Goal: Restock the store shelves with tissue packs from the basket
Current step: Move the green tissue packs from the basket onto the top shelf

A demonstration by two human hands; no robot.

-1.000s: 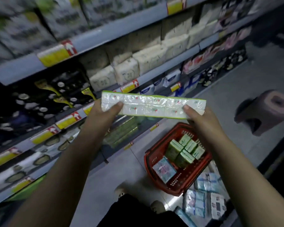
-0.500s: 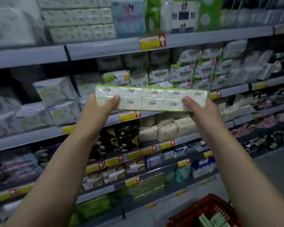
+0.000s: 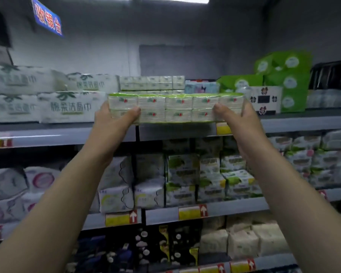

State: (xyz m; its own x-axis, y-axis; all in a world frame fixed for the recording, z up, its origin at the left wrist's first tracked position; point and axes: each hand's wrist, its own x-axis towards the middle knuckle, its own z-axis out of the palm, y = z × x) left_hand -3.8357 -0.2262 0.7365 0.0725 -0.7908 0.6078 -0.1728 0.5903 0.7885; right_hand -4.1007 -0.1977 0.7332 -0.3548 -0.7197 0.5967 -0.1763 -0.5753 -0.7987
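I hold a long tissue pack [image 3: 177,109], white with green edges and wrapped in clear film, level with the top shelf [image 3: 67,133]. My left hand [image 3: 114,119] grips its left end and my right hand [image 3: 236,120] grips its right end, thumbs on the front face. The pack sits just above the shelf's front edge, in front of a stack of matching tissue packs [image 3: 152,83]. The basket is out of view.
Large white tissue bundles [image 3: 47,95] fill the top shelf to the left. A black and white box [image 3: 264,99] and green packs [image 3: 283,79] stand to the right. Lower shelves [image 3: 205,211] are packed with goods. A blue sign [image 3: 47,18] hangs above.
Both hands have lifted the tissue pack from above the basket up to the top shelf. My view has tilted upward, and the basket has dropped out of sight.
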